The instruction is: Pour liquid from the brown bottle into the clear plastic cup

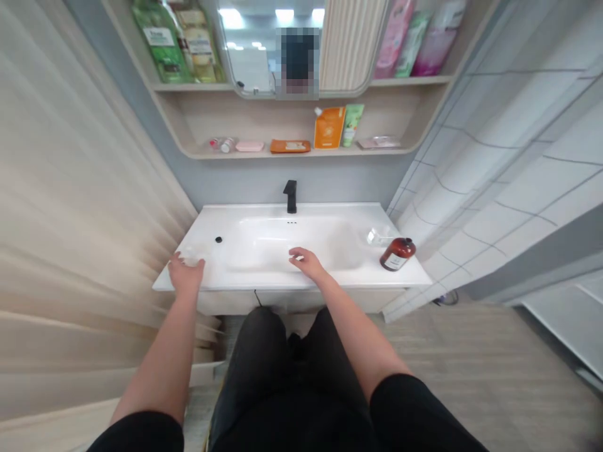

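My left hand is at the left end of the white washbasin counter. Its thumb and fingers sit around a clear, see-through container, whose exact shape is hard to make out. Over the front of the basin hovers my right hand, fingers loosely curled with a gap between thumb and forefinger; nothing is plainly held there. A black faucet stands behind the basin. To the right are a brown pump-style bottle with a white label and a clear glass-like item.
A small black round piece lies on the counter's left side. Above, a wall shelf carries an orange pouch, a green tube, an orange packet and several bottles beside a mirror. A pale curtain hangs at left.
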The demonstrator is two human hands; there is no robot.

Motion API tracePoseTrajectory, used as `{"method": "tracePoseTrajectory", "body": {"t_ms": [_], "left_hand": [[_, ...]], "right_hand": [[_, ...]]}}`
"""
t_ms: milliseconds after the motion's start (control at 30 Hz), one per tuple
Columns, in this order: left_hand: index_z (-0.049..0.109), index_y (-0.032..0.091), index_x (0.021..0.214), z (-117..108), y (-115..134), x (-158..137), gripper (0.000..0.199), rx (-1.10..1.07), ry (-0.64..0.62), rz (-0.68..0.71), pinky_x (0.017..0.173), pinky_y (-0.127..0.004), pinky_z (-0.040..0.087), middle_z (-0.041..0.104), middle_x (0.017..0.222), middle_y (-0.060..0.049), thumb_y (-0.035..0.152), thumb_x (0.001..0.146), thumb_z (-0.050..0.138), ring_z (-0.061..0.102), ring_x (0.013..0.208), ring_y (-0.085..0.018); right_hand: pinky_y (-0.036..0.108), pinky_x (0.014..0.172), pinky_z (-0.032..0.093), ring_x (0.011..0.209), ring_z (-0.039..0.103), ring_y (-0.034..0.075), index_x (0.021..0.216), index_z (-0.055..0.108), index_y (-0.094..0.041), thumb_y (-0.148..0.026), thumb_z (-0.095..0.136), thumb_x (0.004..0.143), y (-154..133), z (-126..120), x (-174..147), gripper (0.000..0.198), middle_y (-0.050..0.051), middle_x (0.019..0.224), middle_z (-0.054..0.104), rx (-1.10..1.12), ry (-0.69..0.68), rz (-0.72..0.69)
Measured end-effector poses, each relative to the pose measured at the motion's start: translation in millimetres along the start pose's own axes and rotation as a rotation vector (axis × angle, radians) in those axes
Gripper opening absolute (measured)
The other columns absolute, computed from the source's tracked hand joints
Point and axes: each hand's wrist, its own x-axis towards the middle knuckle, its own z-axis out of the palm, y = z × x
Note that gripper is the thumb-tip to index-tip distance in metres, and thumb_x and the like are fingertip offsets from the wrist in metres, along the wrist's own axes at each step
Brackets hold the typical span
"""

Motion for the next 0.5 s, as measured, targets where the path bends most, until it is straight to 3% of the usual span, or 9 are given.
{"method": "tracePoseTrajectory", "body": {"t_ms": [133, 233, 300, 367, 433, 500], "left_hand": [[0.045, 0.008, 0.153, -4, 8, -16, 0.089, 0.024, 0.064, 0.074, 0.129, -0.067, 0.037, 0.052, 0.152, -0.027, 0.036, 0.078, 0.085, 0.05, 0.148, -0.044], [0.044, 0.01, 0.156, -10, 24, -36, 0.08, 0.05, 0.091, 0.3, 0.134, -0.071, 0.024, 0.035, 0.169, -0.029, 0.033, 0.086, 0.076, 0.029, 0.164, -0.046], [0.049, 0.014, 0.153, -8, 40, -54, 0.068, 0.037, -0.035, 0.487, 0.135, -0.07, 0.022, 0.037, 0.17, -0.026, 0.029, 0.09, 0.071, 0.027, 0.166, -0.044], [0.056, 0.018, 0.147, 4, 61, -72, 0.056, 0.02, -0.244, 0.646, 0.135, -0.065, 0.025, 0.046, 0.167, -0.022, 0.028, 0.093, 0.067, 0.031, 0.165, -0.04], [0.062, 0.023, 0.143, 20, 80, -89, 0.046, 0.009, -0.456, 0.774, 0.135, -0.06, 0.029, 0.054, 0.163, -0.018, 0.028, 0.098, 0.062, 0.038, 0.163, -0.037], [0.067, 0.025, 0.14, 37, 95, -101, 0.041, 0.014, -0.577, 0.829, 0.134, -0.058, 0.031, 0.059, 0.159, -0.015, 0.029, 0.1, 0.059, 0.045, 0.157, -0.037]], "right_hand": [[0.045, 0.1, 0.061, 0.116, 0.072, 0.03, 0.107, 0.079, -0.027, -0.028, 0.076, 0.088, -19, -4, -6, 0.019, 0.008, 0.121, 0.079, -0.244, 0.07, -0.073], [0.046, 0.106, 0.058, 0.113, 0.072, 0.032, 0.106, 0.081, -0.026, -0.023, 0.075, 0.091, -46, -35, -6, 0.017, 0.011, 0.115, 0.08, -0.574, 0.145, -0.093], [0.044, 0.103, 0.057, 0.111, 0.073, 0.032, 0.116, 0.081, -0.025, -0.028, 0.071, 0.097, -69, -73, 1, 0.022, 0.012, 0.112, 0.081, -0.801, 0.144, -0.047], [0.047, 0.104, 0.056, 0.113, 0.073, 0.035, 0.12, 0.082, -0.02, -0.033, 0.068, 0.1, -89, -120, 17, 0.028, 0.018, 0.114, 0.081, -1.05, 0.115, 0.051], [0.05, 0.108, 0.053, 0.123, 0.072, 0.038, 0.12, 0.082, -0.013, -0.033, 0.068, 0.099, -101, -170, 36, 0.033, 0.026, 0.121, 0.078, -1.304, 0.07, 0.209], [0.051, 0.109, 0.052, 0.129, 0.071, 0.04, 0.123, 0.082, -0.008, -0.03, 0.069, 0.097, -105, -217, 52, 0.036, 0.03, 0.126, 0.076, -1.463, 0.024, 0.388]]}}
